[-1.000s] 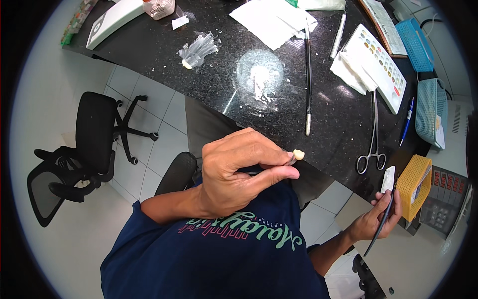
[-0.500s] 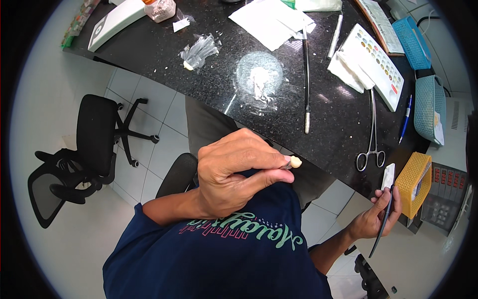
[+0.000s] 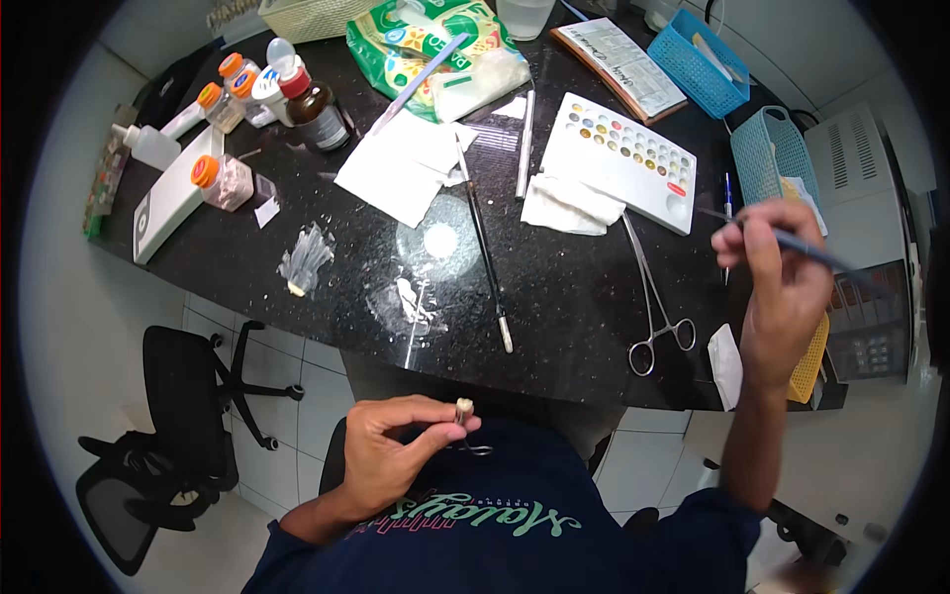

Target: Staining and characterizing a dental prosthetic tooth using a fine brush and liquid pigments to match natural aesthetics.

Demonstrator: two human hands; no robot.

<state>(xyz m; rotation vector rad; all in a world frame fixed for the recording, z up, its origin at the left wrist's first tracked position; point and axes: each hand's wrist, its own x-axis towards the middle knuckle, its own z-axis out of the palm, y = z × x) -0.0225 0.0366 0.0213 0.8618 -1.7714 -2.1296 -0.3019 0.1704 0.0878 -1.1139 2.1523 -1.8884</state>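
Observation:
In my left hand (image 3: 388, 447), close to my chest, thumb and fingers pinch a small tooth-coloured dental crown (image 3: 464, 405). A curved metal loop (image 3: 481, 450) shows just beneath those fingers; how it joins the crown is hidden. My right hand (image 3: 784, 282) is raised over the right end of the desk. It grips a slim dark-handled brush (image 3: 816, 249), slightly blurred, whose thin tip points left toward the white paint palette (image 3: 633, 193). Below that hand, a folded white tissue (image 3: 725, 366) lies at the desk edge.
Scissor-handled forceps (image 3: 648, 297), a black brush (image 3: 482, 247) and white papers (image 3: 391, 163) lie on the black desk (image 3: 564, 317). White powder (image 3: 411, 302) is smeared near its front. Bottles (image 3: 317, 114) stand back left; blue baskets (image 3: 772, 163) and a yellow basket (image 3: 809, 361) line the right.
My left hand has lowered and moved left with the crown. My right hand has risen toward the palette with the brush, leaving the tissue on the desk. The view takes in more of the desk.

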